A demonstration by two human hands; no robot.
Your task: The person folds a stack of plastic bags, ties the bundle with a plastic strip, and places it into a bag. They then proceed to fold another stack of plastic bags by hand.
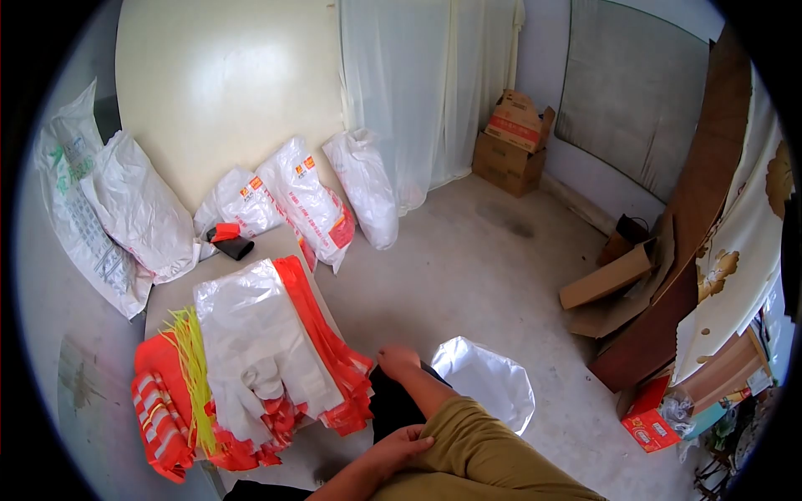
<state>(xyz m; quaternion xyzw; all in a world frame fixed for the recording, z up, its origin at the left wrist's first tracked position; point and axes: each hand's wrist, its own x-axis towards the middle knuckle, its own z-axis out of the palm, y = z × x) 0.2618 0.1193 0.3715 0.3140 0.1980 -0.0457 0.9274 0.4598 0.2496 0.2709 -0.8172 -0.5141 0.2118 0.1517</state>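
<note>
My left hand (405,443) is closed on the edge of an olive sleeve (464,434), pinching the cloth on my right forearm. My right hand (398,361) hangs above dark trousers (393,402), close to the right edge of a stack of red plastic bags (334,342). Its fingers are blurred and partly hidden, so their closure is unclear. Clear whitish plastic bags (242,309) lie over the stack, with a pale glove (263,377) on top. A bundle of yellow strips (194,367) lies left of them, beside folded red striped bags (159,417).
A white-lined open container (484,380) stands on the floor right of my arm. Full white sacks (309,200) lean along the wall. Cardboard boxes (510,159) are stacked in the far corner. An opened carton (606,280) and a red box (650,422) sit at the right.
</note>
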